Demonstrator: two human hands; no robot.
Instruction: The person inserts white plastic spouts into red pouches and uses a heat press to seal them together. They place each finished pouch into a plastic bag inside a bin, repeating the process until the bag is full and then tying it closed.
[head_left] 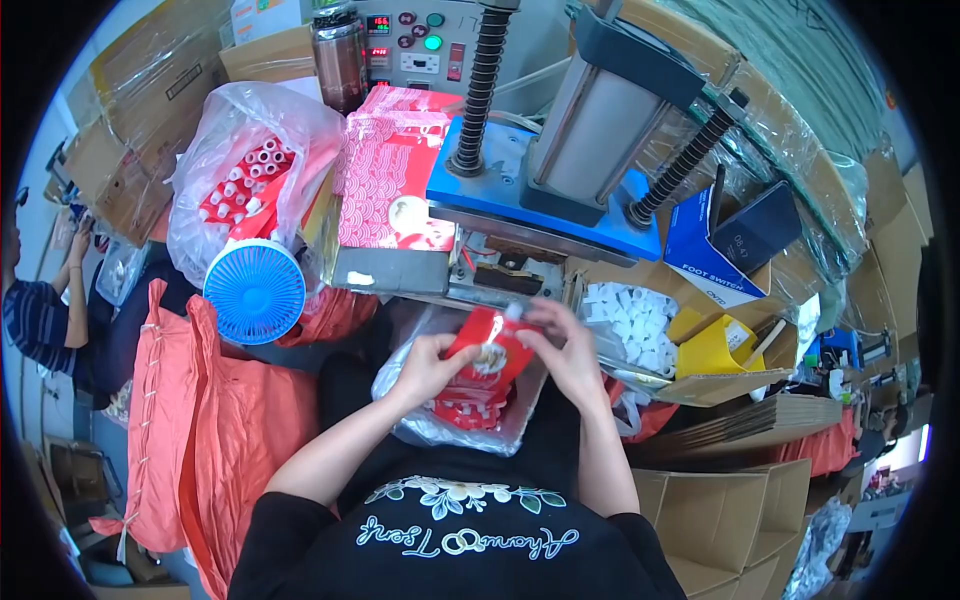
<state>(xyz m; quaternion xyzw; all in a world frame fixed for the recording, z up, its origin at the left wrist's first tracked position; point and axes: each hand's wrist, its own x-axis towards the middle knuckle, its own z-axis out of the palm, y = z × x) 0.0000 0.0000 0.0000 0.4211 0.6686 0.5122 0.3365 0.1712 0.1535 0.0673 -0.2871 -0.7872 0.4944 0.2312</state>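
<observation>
My left hand [428, 366] and my right hand [562, 348] both hold a red spouted pouch [491, 360] above my lap. The left grips its lower left edge. My right hand's fingers close around the white spout at the pouch's top right corner. Under the pouch, a clear plastic bag [440, 425] on my lap holds more red pouches. A box of small white caps [632, 330] sits just right of my right hand. In front stands a press machine with a blue plate [540, 200] and a stack of red pouches [390, 180] on its left side.
A blue hand fan [255, 290] and a plastic bag of red-and-white spouts [245, 185] sit at left. Orange sacks [200, 420] lie beside my left leg. Cardboard boxes [720, 500] stand at right, with a yellow box [715, 350] and a blue box [710, 250]. Another person [45, 310] stands far left.
</observation>
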